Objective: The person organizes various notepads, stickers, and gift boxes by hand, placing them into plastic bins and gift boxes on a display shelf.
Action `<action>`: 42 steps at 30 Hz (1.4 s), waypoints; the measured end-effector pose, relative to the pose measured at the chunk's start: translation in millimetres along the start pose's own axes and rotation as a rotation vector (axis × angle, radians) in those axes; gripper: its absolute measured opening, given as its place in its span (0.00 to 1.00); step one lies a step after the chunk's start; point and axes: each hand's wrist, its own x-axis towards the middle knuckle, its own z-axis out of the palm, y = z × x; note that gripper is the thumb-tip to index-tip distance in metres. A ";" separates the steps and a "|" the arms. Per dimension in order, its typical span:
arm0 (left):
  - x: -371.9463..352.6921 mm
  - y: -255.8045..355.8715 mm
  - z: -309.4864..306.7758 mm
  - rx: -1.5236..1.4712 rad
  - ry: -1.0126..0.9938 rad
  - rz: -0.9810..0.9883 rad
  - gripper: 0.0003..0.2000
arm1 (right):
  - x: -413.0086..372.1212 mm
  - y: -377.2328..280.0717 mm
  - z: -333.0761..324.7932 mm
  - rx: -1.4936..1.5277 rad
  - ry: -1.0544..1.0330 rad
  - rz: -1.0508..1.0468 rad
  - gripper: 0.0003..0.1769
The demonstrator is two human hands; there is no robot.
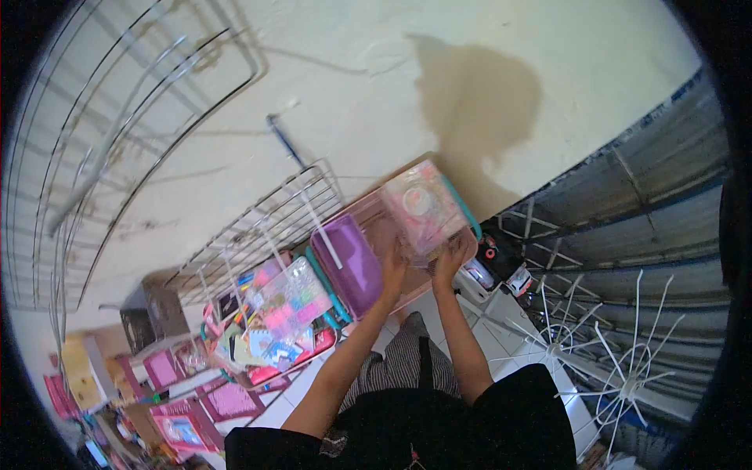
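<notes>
A pink plastic bin [407, 296] lies in front of me against the wall. Inside its far right part is a clear plastic case [431, 223] with pink contents and a round whitish piece showing. My left hand [394, 265] reaches into the bin and grips the near left corner of this case. At the case's near right edge, my right hand [448, 262] is closed on it. Some fingertips of both hands are hidden by the case. A purple tray [350, 265] sits in the bin's left part, beside my left hand.
Left of the bin stands a basket [325, 348] full of stationery and a clear box of pink and blue pieces [294, 301]. A wire rack [258, 227] lies behind it. White wire display stands [627, 384] are at right, with pink-framed boxes [184, 427] at lower left.
</notes>
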 end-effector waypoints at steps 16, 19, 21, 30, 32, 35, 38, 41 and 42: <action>-175.2 66.8 -183.2 -0.647 0.661 -0.243 0.16 | -179.6 -44.3 83.9 -0.357 -1.278 -0.084 0.22; -169.8 73.7 -184.7 -0.732 0.651 -0.321 0.19 | -175.7 -41.6 77.2 -0.207 -1.341 0.191 0.16; -170.4 83.0 -181.3 -0.748 0.611 -0.358 0.20 | -176.2 -41.1 67.7 -0.043 -1.313 0.352 0.13; -135.4 88.4 -152.6 -0.406 0.396 -0.303 0.14 | -106.1 -80.0 -19.2 0.119 -1.077 0.573 0.18; -114.0 104.0 -114.8 -0.390 0.340 -0.274 0.12 | -88.9 -77.9 -38.2 0.154 -0.982 0.541 0.18; -75.2 95.0 -83.8 -0.267 0.177 -0.280 0.15 | -65.6 -79.3 -56.3 0.365 -0.749 0.576 0.21; -23.5 72.5 -50.2 -0.247 0.082 -0.209 0.17 | -39.6 -59.5 -55.7 0.476 -0.573 0.590 0.20; 14.9 60.3 -23.1 -0.287 0.037 -0.180 0.17 | -15.8 -56.5 -47.6 0.562 -0.442 0.535 0.22; 26.2 50.4 -20.0 -0.396 0.082 -0.255 0.18 | -10.4 -58.2 -44.5 0.569 -0.381 0.484 0.22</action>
